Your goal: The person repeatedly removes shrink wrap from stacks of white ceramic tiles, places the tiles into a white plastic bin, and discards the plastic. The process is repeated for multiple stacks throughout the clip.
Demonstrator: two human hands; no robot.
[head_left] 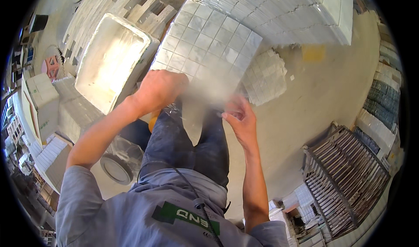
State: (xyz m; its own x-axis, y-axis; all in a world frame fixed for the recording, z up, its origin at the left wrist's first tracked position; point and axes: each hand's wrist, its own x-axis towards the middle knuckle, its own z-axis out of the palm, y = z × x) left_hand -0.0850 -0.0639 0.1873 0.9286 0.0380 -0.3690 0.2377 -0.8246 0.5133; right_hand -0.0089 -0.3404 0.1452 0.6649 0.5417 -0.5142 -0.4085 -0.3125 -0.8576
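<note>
A stack topped by a pale grey-and-white marble mosaic tile sheet [204,41] lies in front of my knees, with clear film glinting along its edges. At its near left edge my left hand [160,89] is closed, the fingers curled downward so that what they grip is hidden. My right hand [241,118] is by the near right corner, its fingers bent in toward the thumb; whatever they pinch is too small to make out. Between both hands a whitish translucent blur covers the near edge of the sheet.
A white rectangular tub [112,59] stands to the left of the stack. Beyond are plank-patterned mosaic sheets [100,15] and a large stack of wrapped tile sheets [279,11]. A loose mosaic sheet [265,77] lies on the floor at right; a slatted rack [347,177] stands farther right.
</note>
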